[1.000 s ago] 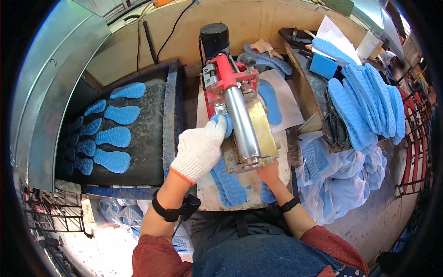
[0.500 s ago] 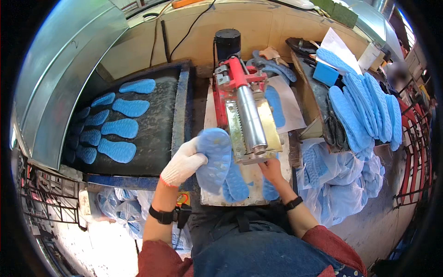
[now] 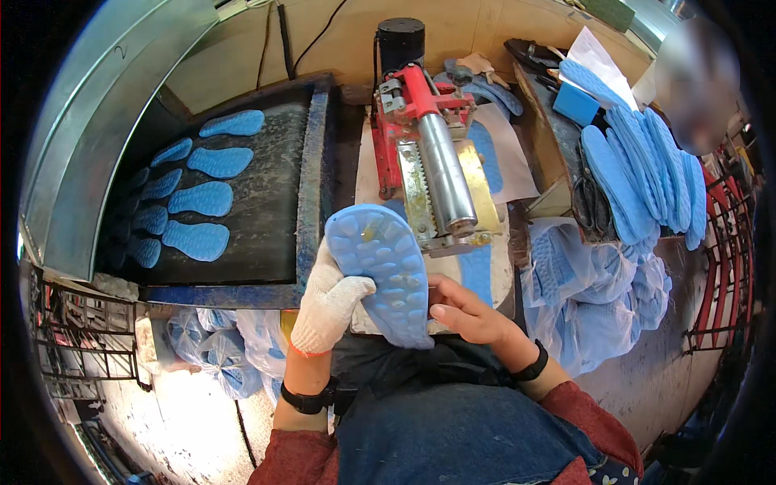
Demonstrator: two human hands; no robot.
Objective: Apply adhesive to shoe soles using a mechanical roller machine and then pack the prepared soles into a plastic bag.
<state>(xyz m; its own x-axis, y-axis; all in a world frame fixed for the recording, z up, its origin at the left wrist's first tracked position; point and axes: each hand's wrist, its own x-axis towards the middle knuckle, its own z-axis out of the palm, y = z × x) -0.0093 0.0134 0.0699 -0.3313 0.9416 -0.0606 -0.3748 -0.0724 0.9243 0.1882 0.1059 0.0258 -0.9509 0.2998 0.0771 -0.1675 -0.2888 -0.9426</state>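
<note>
In front of my body I have a blue shoe sole, upright and slightly tilted, its bumpy side facing me. My left hand, in a white knit glove, is closed on its left edge with the thumb across the front. A strip of blue shows behind its upper right edge. My bare right hand is at the sole's right edge, fingers bent and their tips partly hidden behind it, thumb beside the edge. Just beyond stands a red machine with a steel roller. Another blue sole lies beneath it.
On the left, a dark-topped bench carries several blue soles in rows beside a metal housing. A stack of blue soles sits on the right-hand bench. Clear plastic bags of soles stand below. A blurred person is at far right.
My left hand has brought the sole rightward and toward me, turning its bumpy face to view. My right hand has left the machine's front and come to the sole's right edge.
</note>
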